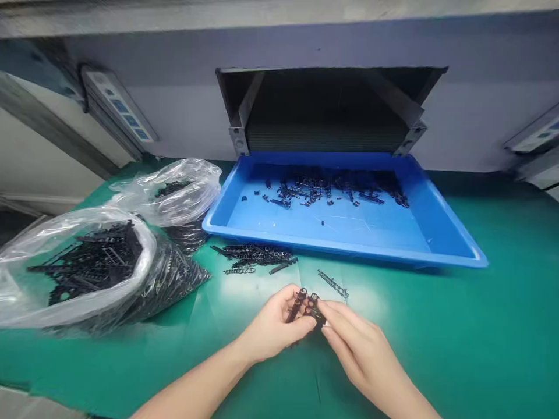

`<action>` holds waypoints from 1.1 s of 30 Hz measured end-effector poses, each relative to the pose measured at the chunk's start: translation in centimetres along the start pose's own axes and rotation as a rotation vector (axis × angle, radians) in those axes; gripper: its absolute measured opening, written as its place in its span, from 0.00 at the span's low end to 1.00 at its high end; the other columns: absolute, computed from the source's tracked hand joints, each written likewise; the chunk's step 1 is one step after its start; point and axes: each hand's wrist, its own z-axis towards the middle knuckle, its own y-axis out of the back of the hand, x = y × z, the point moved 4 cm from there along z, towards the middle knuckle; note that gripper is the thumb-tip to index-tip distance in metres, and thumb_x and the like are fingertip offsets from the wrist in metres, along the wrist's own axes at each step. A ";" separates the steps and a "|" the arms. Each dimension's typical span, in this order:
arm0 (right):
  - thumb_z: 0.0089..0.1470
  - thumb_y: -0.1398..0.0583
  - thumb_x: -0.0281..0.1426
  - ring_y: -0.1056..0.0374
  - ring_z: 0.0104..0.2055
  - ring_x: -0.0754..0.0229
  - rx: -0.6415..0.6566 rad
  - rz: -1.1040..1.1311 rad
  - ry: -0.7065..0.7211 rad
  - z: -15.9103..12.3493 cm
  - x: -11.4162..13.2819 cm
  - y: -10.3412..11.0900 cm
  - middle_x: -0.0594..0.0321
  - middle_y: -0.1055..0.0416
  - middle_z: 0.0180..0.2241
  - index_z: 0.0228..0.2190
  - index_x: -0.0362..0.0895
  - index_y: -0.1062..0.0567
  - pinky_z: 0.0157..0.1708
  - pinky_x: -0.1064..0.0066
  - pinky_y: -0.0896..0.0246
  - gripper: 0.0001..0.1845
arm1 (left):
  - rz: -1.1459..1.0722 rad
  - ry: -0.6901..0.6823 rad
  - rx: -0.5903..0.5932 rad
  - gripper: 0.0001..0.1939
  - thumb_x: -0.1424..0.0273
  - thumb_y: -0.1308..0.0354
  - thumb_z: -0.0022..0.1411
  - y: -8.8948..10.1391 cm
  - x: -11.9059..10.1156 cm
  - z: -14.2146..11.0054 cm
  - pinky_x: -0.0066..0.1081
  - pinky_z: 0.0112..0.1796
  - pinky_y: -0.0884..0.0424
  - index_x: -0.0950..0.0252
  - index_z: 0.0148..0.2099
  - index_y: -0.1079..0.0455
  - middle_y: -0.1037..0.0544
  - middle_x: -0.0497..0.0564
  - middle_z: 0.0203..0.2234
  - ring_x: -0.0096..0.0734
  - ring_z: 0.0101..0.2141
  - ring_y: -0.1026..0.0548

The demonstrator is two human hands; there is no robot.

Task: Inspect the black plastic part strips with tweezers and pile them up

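Two hands meet low over the green mat (437, 326) in the head view, and I watch them pinch one small black plastic strip (301, 305) between them. My left hand (273, 329) curls its fingers shut around the strip's lower end; my right hand (353, 343) closes thumb and forefinger on the upper part. The strip's long axis runs away from the wrists, its ringed ends pointing toward the blue tray (345, 233) ahead. Too hard a twist could snap it, I judge, or flick it among the loose strips (255, 256) just beyond the left hand. Clear bags (87, 267) sit farther left.
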 end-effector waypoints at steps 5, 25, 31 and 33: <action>0.59 0.52 0.26 0.32 0.38 0.58 0.013 -0.021 0.016 0.0 -0.2 -0.2 0.57 0.30 0.41 0.52 0.44 0.39 0.32 0.68 0.33 0.19 | 0.011 -0.016 0.000 0.10 0.71 0.45 0.53 0.0 0.1 0.1 0.18 0.17 0.45 0.65 0.30 0.46 0.42 0.40 0.19 0.17 0.18 0.45; 0.58 0.50 0.32 0.30 0.38 0.62 -0.124 0.167 -0.191 0.5 -1.0 -1.1 0.60 0.28 0.40 0.49 0.46 0.34 0.36 0.76 0.35 0.17 | 0.566 -0.177 -0.279 0.02 0.71 0.56 0.58 2.0 -1.1 0.3 0.24 0.24 0.43 0.63 0.33 0.47 0.40 0.43 0.19 0.25 0.20 0.40; 0.52 0.47 0.42 0.37 0.23 0.65 -0.108 0.602 -0.614 1.2 -0.7 -0.5 0.64 0.29 0.28 0.41 0.47 0.30 0.25 0.75 0.39 0.18 | 1.241 -0.058 -0.570 0.07 0.71 0.51 0.60 6.4 -2.3 1.7 0.29 0.28 0.42 0.64 0.42 0.40 0.28 0.52 0.30 0.39 0.30 0.29; 0.51 0.47 0.43 0.45 0.17 0.68 -0.069 0.714 -0.694 1.4 -0.4 -0.6 0.64 0.30 0.27 0.41 0.45 0.30 0.17 0.76 0.47 0.20 | 1.254 -0.035 -0.582 0.05 0.70 0.51 0.60 6.8 -2.1 2.1 0.29 0.27 0.43 0.64 0.40 0.38 0.27 0.53 0.32 0.41 0.30 0.28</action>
